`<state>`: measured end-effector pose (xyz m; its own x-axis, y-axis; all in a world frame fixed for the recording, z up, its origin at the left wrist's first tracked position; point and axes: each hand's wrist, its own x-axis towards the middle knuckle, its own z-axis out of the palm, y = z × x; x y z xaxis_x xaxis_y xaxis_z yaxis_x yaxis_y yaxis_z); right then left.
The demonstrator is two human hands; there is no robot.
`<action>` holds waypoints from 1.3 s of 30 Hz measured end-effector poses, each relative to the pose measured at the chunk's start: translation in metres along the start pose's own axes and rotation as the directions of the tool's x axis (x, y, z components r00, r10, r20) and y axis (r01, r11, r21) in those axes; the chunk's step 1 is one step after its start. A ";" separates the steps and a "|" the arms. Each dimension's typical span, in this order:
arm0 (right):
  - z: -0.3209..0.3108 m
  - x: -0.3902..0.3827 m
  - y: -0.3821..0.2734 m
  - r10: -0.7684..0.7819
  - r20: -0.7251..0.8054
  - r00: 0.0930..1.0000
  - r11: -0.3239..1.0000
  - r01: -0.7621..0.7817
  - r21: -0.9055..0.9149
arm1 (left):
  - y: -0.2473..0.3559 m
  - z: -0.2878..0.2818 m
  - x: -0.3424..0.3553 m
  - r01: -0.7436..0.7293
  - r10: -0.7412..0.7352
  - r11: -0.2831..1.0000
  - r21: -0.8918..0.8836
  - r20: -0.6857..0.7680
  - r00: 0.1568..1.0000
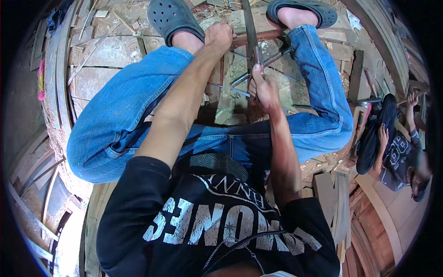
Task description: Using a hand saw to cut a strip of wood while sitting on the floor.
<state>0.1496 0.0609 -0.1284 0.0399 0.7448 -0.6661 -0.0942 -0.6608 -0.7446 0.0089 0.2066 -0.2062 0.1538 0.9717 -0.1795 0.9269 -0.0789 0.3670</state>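
Note:
My left hand (pixel 218 35) is closed low between my feet, at the left end of a reddish wooden strip (pixel 265 35). Its fingertips are partly hidden, so what they grip cannot be made out. Nearer to me, my right hand (pixel 265 91) is wrapped round a tool with a shiny, motion-blurred end (pixel 258 56); its exact kind does not show. A long narrow dark bar (pixel 249 23) runs away from just beyond that tool. Under the right hand, a metal rod (pixel 241 80) lies slantwise across the work area.
Rough boards and wood scraps (pixel 104 51) litter the ground around my feet in dark clogs (pixel 173 18). Long planks (pixel 59 74) line the left side, and beams (pixel 378 32) the right. Another person (pixel 397 152) sits at the far right beside stacked lumber (pixel 374 226).

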 end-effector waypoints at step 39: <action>0.018 0.005 0.000 -0.130 -0.158 0.979 0.930 0.065 -0.361 | 0.004 -0.011 0.001 -0.125 0.113 0.988 -0.089 -0.122 0.986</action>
<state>0.1323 0.0661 -0.1312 0.2085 0.8004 -0.5620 0.2742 -0.5994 -0.7520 0.0088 0.2092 -0.1950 0.2150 0.9763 -0.0242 0.8663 -0.1792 0.4662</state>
